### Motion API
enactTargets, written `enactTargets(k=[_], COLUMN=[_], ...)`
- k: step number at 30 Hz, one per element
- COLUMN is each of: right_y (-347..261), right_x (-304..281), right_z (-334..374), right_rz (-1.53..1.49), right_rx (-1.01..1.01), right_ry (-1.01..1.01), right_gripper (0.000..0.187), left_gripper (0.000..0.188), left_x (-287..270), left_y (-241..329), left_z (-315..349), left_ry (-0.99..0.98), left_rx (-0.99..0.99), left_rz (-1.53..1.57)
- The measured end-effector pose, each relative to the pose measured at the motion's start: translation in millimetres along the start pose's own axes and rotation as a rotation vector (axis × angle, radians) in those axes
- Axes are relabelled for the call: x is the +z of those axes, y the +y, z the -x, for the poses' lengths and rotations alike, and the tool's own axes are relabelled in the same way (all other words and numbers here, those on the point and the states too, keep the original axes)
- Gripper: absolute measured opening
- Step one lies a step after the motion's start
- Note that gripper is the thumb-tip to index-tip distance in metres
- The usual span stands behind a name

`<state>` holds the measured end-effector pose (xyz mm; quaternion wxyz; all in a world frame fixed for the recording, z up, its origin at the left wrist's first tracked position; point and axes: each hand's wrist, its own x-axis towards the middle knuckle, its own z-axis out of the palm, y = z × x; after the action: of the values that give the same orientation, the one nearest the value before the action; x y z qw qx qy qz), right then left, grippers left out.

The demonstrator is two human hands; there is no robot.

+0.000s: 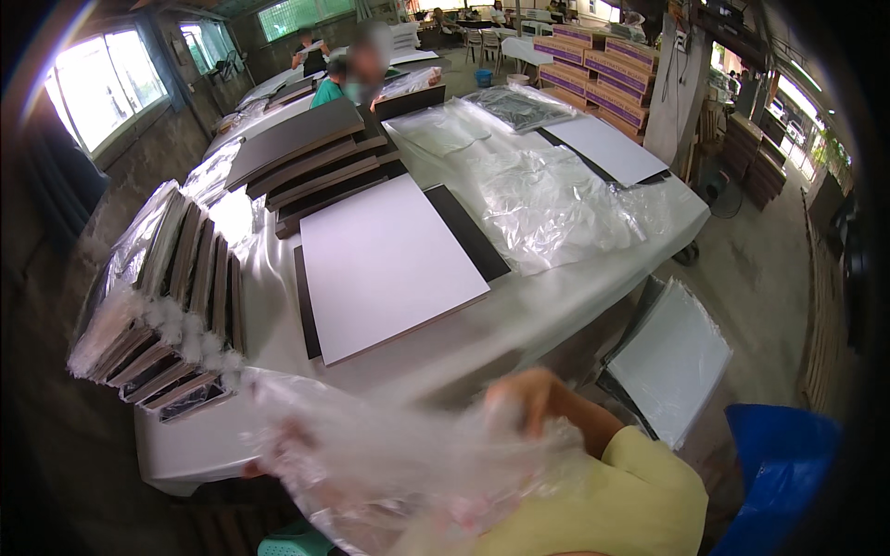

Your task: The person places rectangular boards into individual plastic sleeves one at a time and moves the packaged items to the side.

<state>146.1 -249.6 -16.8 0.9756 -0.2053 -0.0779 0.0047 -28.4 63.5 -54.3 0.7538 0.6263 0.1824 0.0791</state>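
Note:
A clear plastic bag (399, 454) is stretched across in front of me, blurred by motion and crumpled. My right hand (521, 400) pinches its right end, fingers bent down into the film. At the bag's left end, my left hand (283, 447) shows mostly through the plastic, fingers closed on it; part of that hand is hidden. Beyond the bag, a large white board (389, 264) lies flat on the table, over dark boards (468, 232) whose edges stick out on both sides. Neither hand touches the boards.
Dark boards (297, 139) are stacked behind the white one. Plastic-wrapped boards (176, 278) stand at the left edge. Loose clear bags (547, 204) and another white board (607, 144) lie right. Wrapped boards (672, 357) lean beside the table; a co-worker (334, 83) is at the far side.

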Motion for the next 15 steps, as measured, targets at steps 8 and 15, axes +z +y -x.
enactTargets(k=[8, 15], right_y=[-11.8, -10.0], right_x=[-1.2, -5.4], right_z=[1.9, -2.9], right_rz=[0.018, 0.012], right_rx=[0.013, 0.039], right_ry=[0.007, -0.007], right_gripper=[0.054, 0.053], left_gripper=[0.069, 0.07], left_x=[14.1, 20.1], left_y=[-4.9, 0.5], left_z=[6.2, -4.6], left_ry=[-0.04, -0.058], left_rx=[-0.022, 0.009], left_rz=[-0.018, 0.001])
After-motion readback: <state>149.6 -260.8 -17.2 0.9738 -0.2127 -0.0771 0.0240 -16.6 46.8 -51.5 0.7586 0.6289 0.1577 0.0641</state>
